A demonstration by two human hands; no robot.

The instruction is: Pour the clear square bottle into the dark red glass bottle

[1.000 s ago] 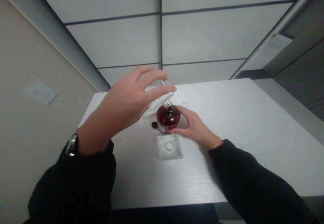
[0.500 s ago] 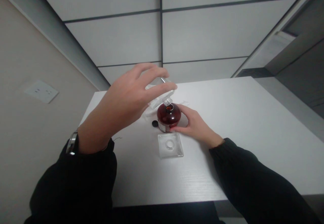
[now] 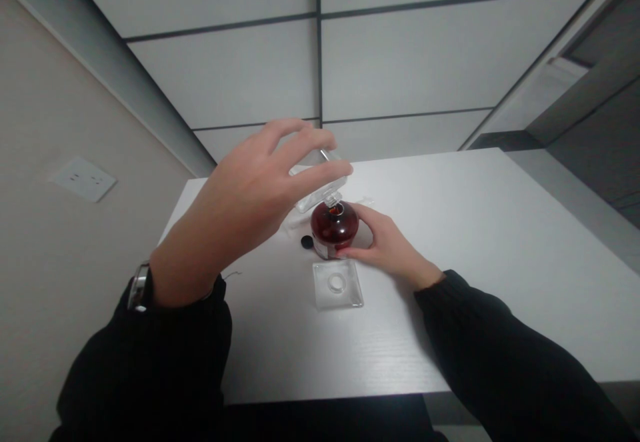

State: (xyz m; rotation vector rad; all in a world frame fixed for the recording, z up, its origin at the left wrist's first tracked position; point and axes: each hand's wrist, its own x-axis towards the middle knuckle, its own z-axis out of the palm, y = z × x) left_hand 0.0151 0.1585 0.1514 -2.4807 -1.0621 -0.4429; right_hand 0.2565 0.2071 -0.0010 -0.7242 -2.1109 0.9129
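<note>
Nearest the camera, two black knit sleeves (image 3: 150, 369) enter from the lower corners, and a metal-banded wristwatch (image 3: 141, 287) shows on the left wrist at the cuff. The left hand (image 3: 245, 195) is raised above the white tabletop (image 3: 450, 229), fingers curled and gripping a clear rectangular glass block (image 3: 320, 192) by its upper side, with the block tilted. The right hand (image 3: 385, 245) is partly open, its palm and fingers cupped around the near right side of a round dark-red glass bottle (image 3: 334, 227), which stands upright on the tabletop and carries a pale label (image 3: 321, 249) low on its near side. The lower end of the block is at the bottle's neck (image 3: 333, 203); whether the two are joined or just apart cannot be determined from this view. A square clear glass plate (image 3: 351, 295) with a raised central ring (image 3: 336, 284) lies on the tabletop just nearer than the bottle, not touching it. A small black round cap (image 3: 306, 242) lies just left of the bottle. Beyond the tabletop, a beige wall (image 3: 75, 295) on the left carries a white outlet plate (image 3: 83, 179), and pale panels (image 3: 400, 49) with dark seams fill the far view.
</note>
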